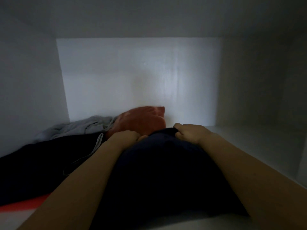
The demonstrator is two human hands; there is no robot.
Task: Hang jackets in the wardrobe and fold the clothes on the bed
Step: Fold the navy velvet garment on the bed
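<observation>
A dark navy folded garment (166, 171) lies on the white shelf (249, 146) inside a dim wardrobe compartment, stretching from the front edge toward the back. My left hand (127, 136) grips its far left corner with curled fingers. My right hand (189, 131) grips its far right corner, fingers bunched in the cloth. Both forearms reach in along the garment's sides.
A black garment with a grey drawstring (41, 163) lies at the left. Behind it sit a grey garment (79, 127) and a red-orange one (142, 120) against the white back wall (141, 72). A red strip (21, 205) shows at the front left. Bare shelf lies to the right.
</observation>
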